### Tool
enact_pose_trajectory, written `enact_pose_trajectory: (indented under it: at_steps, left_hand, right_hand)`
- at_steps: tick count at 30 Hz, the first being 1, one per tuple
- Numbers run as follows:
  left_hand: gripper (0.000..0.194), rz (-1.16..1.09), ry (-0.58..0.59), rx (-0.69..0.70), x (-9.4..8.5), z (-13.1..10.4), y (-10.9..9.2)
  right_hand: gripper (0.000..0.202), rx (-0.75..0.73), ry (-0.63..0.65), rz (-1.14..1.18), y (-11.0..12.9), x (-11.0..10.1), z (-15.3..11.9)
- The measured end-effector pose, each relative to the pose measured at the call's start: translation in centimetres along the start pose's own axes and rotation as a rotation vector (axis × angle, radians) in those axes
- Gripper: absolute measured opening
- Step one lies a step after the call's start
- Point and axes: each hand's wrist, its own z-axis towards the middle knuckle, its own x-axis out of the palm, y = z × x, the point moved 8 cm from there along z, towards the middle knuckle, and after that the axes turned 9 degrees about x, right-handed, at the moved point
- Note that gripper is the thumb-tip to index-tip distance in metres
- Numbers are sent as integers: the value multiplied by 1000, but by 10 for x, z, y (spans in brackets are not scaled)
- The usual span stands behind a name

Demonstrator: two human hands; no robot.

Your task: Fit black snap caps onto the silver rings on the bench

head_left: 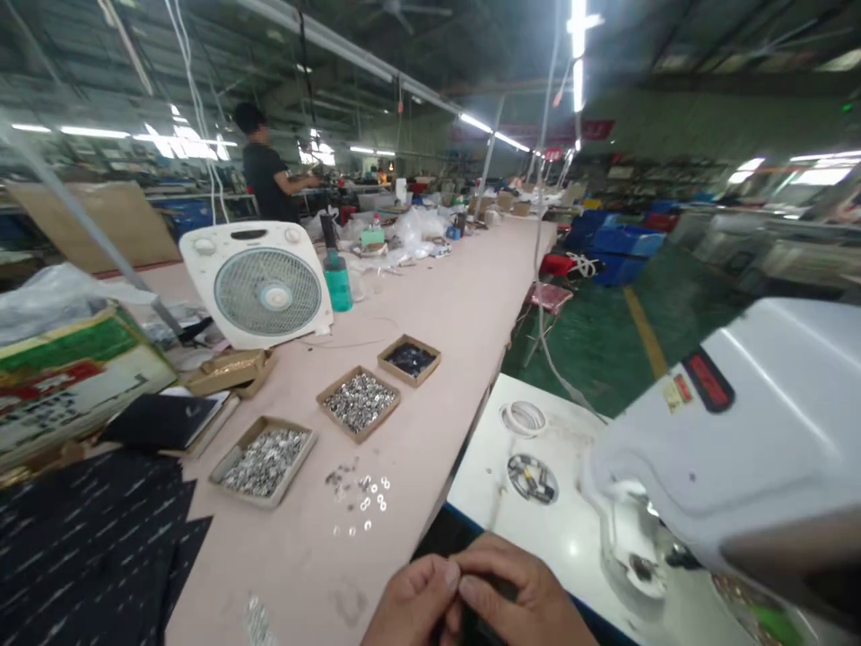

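At the bottom of the head view, my left hand and my right hand meet at the edge of the pink table, with thumbs and fingertips pinched together. Whatever is between the fingers is too small or hidden; something dark shows below my right hand. Loose metal rings lie scattered on the table beyond my left hand. Behind them stand a cardboard tray of silvery metal pieces, a second such tray and a smaller tray of dark pieces.
A white machine on a white worktop stands close on the right. Black cloth covers the near left. Farther back are a box fan and a teal bottle. A person stands beyond the table.
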Motion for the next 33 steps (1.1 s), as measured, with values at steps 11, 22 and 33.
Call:
enact_pose_trajectory:
  at_steps: [11, 22, 33]
  left_hand:
    - [52, 60, 108, 250, 40, -126, 43]
    - [59, 16, -14, 345, 17, -98, 9]
    - [46, -442, -379, 269, -23, -3, -4]
  right_hand:
    - [19, -167, -204, -128, -4, 49, -156]
    - [16, -381, -276, -448, 40, 52, -107]
    - [6, -270, -175, -454, 15, 48, 50]
